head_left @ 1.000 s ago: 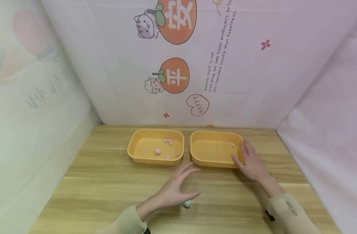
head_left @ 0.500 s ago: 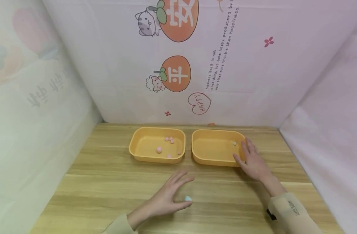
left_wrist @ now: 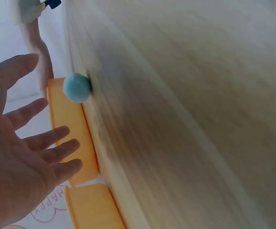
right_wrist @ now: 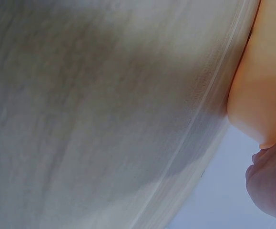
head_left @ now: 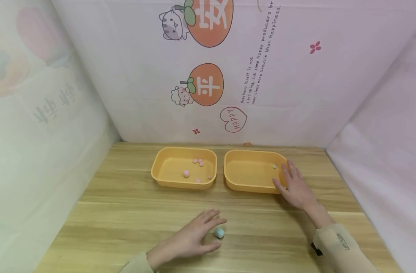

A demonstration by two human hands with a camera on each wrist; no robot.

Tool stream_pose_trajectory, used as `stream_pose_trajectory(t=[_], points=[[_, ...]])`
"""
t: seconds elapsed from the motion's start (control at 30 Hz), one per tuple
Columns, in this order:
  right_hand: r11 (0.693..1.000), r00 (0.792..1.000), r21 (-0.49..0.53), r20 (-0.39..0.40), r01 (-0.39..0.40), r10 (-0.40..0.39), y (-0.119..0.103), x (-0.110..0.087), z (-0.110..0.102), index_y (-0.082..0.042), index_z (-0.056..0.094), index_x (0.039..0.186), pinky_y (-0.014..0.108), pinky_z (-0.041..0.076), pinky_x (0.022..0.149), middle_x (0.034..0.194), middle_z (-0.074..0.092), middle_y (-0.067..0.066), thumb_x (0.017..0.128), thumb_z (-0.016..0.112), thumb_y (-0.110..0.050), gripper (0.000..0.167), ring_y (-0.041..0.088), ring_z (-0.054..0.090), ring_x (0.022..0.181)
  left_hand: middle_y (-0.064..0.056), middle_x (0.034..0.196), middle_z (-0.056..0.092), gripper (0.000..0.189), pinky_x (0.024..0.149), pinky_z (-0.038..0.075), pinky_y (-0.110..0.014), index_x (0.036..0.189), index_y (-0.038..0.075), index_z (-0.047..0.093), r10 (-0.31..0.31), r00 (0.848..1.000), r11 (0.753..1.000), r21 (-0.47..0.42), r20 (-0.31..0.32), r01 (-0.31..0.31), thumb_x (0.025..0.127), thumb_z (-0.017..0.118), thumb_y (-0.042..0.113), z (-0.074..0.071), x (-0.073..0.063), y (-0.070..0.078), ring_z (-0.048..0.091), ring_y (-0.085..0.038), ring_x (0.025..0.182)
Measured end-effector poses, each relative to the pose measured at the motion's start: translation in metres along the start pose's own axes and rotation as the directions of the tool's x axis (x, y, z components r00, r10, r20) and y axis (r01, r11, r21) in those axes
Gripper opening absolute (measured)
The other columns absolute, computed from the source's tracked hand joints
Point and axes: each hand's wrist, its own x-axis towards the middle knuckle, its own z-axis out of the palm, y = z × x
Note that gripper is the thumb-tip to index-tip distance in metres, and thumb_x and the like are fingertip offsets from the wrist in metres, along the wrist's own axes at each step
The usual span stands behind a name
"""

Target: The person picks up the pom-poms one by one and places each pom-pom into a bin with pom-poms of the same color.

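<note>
A light blue pom-pom (head_left: 219, 232) lies on the wooden table in the head view. My left hand (head_left: 190, 237) hovers beside it, thumb and fingers spread apart with nothing between them. The left wrist view shows the pom-pom (left_wrist: 77, 88) just beyond the fingertips. My right hand (head_left: 296, 187) rests on the right end of the right yellow tray (head_left: 252, 189), its fingers and thumb laid over the rim. Inside that tray is a small pale green ball (head_left: 274, 167). In the right wrist view only part of the right hand (right_wrist: 271, 179) shows, against the tray (right_wrist: 261, 90).
A second yellow tray (head_left: 184, 185), left of the first with a narrow gap between, holds several pink balls (head_left: 186, 173) of differing size. White printed cloth (head_left: 279, 125) stands behind the wooden table (head_left: 119, 212) and along both sides.
My left hand has drawn back and down from near the trays to beside the pom-pom, which now shows more fully. The right hand stays on the tray. The head view has shifted slightly.
</note>
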Motion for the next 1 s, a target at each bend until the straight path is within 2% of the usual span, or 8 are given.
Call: stream_pose_trajectory(t=[0.13,0.23,0.5,0.77,1.0], points=[[1.000,1.000,0.006,0.008,0.002,-0.002,0.000,0.000,-0.001,0.011,0.014,0.171,0.080,0.018,0.130,0.181,-0.002,0.035,0.116,0.042,-0.056,0.091,0.069,0.012,0.161,-0.013,0.171,0.049,0.061,0.130,0.042,-0.061,0.161,0.022,0.054,0.017,1.000,0.999,0.050,0.025,-0.018,0.107,0.073,0.040,-0.002,0.001,0.003,0.049,-0.034,0.159],[1.000,1.000,0.007,0.013,-0.001,0.001,-0.001,-0.001,-0.002,0.010,0.014,0.172,0.079,0.017,0.131,0.181,-0.001,0.035,0.116,0.042,-0.056,0.091,0.068,0.011,0.162,-0.011,0.167,0.053,0.056,0.130,0.044,-0.057,0.158,0.022,0.058,0.006,1.000,0.997,0.077,0.027,-0.008,0.106,0.074,0.038,-0.003,0.001,0.005,0.051,-0.031,0.157],[1.000,1.000,-0.007,0.018,-0.003,0.003,-0.001,0.000,-0.002,0.009,0.014,0.172,0.080,0.019,0.130,0.181,-0.002,0.035,0.116,0.041,-0.057,0.091,0.070,0.012,0.161,-0.005,0.151,0.067,0.037,0.132,0.043,-0.052,0.137,0.018,0.072,0.043,0.998,0.986,0.161,-0.043,-0.036,0.101,0.081,0.026,0.001,0.010,0.005,0.061,-0.023,0.147],[1.000,1.000,-0.004,0.012,-0.002,0.002,0.000,-0.001,0.000,0.009,0.014,0.172,0.079,0.019,0.130,0.181,0.001,0.036,0.116,0.041,-0.056,0.090,0.069,0.012,0.161,0.000,0.136,0.075,0.023,0.129,0.048,-0.048,0.122,0.018,0.078,0.105,0.986,0.962,0.264,-0.129,-0.068,0.101,0.081,0.026,0.010,0.018,0.005,0.066,-0.019,0.136],[1.000,1.000,-0.001,0.006,0.004,-0.004,0.000,-0.001,-0.001,0.009,0.016,0.172,0.078,0.018,0.131,0.181,0.001,0.036,0.115,0.041,-0.056,0.090,0.068,0.012,0.162,0.005,0.124,0.079,0.020,0.116,0.057,-0.037,0.116,0.018,0.080,0.136,0.980,0.947,0.309,-0.145,-0.086,0.098,0.085,0.024,0.015,0.024,0.004,0.068,-0.012,0.122]])
